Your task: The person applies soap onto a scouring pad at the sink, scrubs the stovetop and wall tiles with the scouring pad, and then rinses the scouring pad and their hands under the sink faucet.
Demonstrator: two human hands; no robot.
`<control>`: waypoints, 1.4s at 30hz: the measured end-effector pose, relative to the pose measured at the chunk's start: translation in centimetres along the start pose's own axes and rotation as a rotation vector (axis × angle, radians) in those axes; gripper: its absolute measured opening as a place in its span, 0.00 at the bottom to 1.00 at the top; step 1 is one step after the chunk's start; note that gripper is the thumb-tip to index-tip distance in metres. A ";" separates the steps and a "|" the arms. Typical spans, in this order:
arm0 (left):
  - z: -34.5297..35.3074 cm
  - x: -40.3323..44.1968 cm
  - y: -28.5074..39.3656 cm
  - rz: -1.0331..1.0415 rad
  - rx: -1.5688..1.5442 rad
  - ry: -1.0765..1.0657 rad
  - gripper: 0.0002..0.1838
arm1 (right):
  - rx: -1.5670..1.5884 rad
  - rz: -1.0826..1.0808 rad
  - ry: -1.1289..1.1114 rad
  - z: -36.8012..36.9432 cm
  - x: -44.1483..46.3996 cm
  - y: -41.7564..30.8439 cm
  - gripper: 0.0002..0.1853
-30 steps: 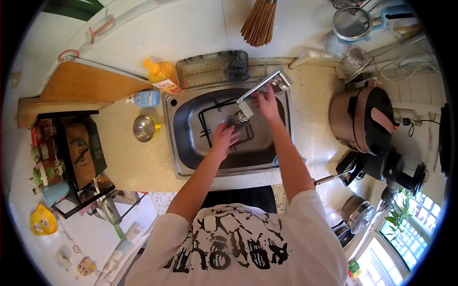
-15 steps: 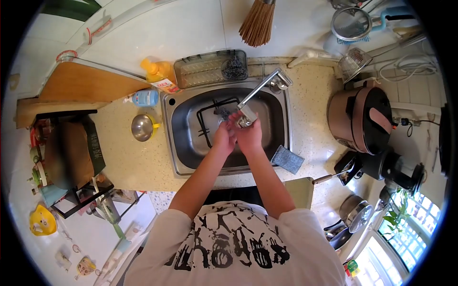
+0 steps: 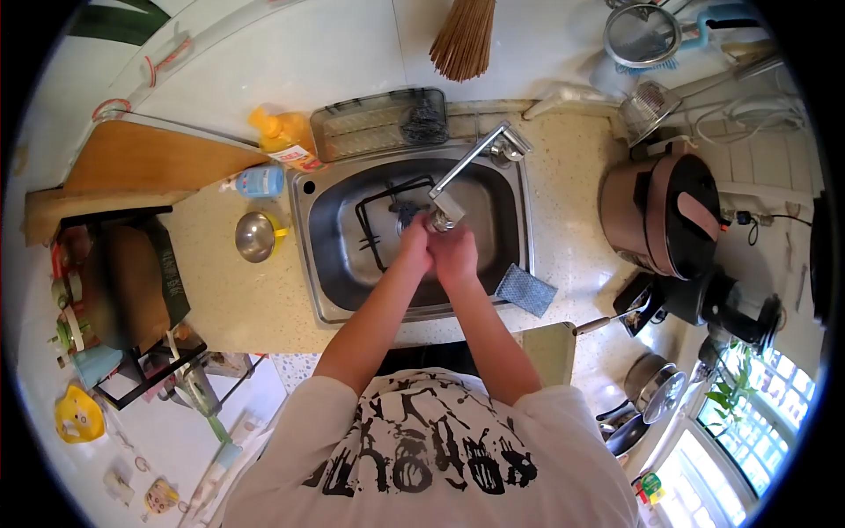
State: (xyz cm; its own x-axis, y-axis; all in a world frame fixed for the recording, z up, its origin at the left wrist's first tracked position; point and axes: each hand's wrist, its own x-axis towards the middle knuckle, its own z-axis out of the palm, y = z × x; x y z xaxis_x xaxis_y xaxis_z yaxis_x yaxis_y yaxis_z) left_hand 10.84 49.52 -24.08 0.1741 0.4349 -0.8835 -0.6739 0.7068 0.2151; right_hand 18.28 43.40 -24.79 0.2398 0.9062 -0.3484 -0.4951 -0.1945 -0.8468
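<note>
Both hands are together below the tap (image 3: 449, 208), over the steel sink (image 3: 308, 255). My left hand (image 3: 417, 247) lies against my right hand (image 3: 457, 254), palms facing. Their fingers look loosely stretched out, though the tap head covers part of them. I see no object in either hand. Left of my hands, a black wire rack (image 3: 362, 225) rests in the sink. Near my left fingertips is the drain (image 3: 403, 216), with something dark on it. A grey-blue cloth (image 3: 526, 289) drapes over the sink's right front edge.
Left of the sink stand a metal cup (image 3: 255, 237), a blue bottle (image 3: 261, 181) and an orange bottle (image 3: 285, 132). Behind it is a clear tray (image 3: 352, 128) holding a dark scourer (image 3: 424, 121). A pressure cooker (image 3: 647, 211) stands on the right counter; a whisk brush (image 3: 462, 44) hangs above.
My hands have drawn closer together beneath the tap head, and their fingers are less visible now. The whole view has shifted slightly.
</note>
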 end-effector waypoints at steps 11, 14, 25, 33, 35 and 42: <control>-0.2 2.2 -0.3 0.083 0.312 -0.053 0.16 | -1.521 -0.425 0.175 -8.5 -10.6 -10.6 0.34; -0.8 2.1 -0.8 0.044 0.057 -0.198 0.15 | -1.749 -0.354 0.356 -10.1 -12.1 -11.2 0.39; -2.6 -5.5 0.9 -0.037 0.000 -0.180 0.33 | -1.312 -0.160 0.352 -10.9 -9.7 -9.8 0.23; -2.1 -7.1 0.5 -0.110 0.531 -0.101 0.41 | -0.339 0.231 0.326 -1.2 -1.6 -7.4 0.16; -2.7 -6.0 0.8 -0.046 0.478 -0.099 0.40 | -0.076 0.315 0.321 -0.7 -0.4 -5.7 0.13; -1.4 -3.9 2.0 0.027 0.045 -0.258 0.24 | 0.204 0.481 0.169 1.3 -0.2 -4.8 0.20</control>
State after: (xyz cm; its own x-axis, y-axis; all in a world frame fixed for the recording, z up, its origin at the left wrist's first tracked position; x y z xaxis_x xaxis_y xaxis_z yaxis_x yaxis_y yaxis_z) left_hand 7.85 48.51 -20.81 0.3373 0.5778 -0.7432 -0.6490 0.7146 0.2610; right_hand 19.55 44.65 -20.09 0.0690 0.6572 -0.7505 -0.7296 -0.4799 -0.4873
